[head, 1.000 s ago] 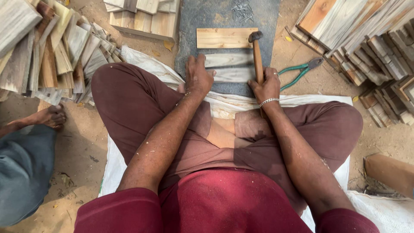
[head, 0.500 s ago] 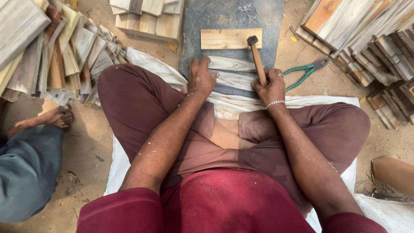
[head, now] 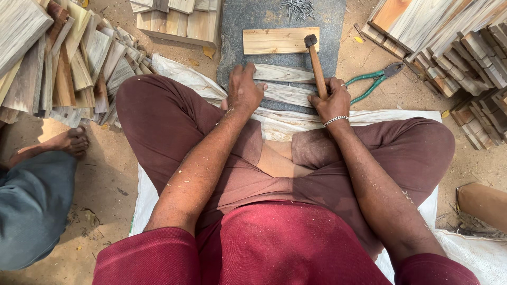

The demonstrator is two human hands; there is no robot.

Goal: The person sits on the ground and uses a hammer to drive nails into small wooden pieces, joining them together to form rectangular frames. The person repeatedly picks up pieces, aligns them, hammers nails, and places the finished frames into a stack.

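- Sandy ground [head: 105, 174] carries a white sack [head: 185, 79] on which the person sits cross-legged, with a dark stone slab [head: 274, 16] just ahead of both hands
- Left hand [head: 244, 89] lies knuckles up on the left ends of two pale slats [head: 288, 94], fingers bent over them; whether it pinches or only presses them down, I cannot tell
- Right hand [head: 331, 100], with a bracelet [head: 336, 121] at the wrist, is closed round the handle of a hammer [head: 317, 66]; the handle runs away from the hand across the slats, and the head sits low by the right end of a board [head: 280, 40]
- That board lies flat on the slab just beyond both hands; the slats lie between it and the hands, side by side across the slab
- Nails [head: 301, 8] are heaped further out, beyond the board; green pliers [head: 377, 79] lie on the sand to the right of the right hand
- Stacks of cut wood [head: 63, 68] stand well to the left of the left hand, and more [head: 454, 42] well to the right
- Another person's bare foot [head: 68, 142] rests on the sand off to the left, apart from the work
- As I judge it, the step in hand is lining up and steadying the slats, hammer at rest; no nail shows in either hand
- A next move would call for a nail from the far heap, so one hand must come free while the slats stay put
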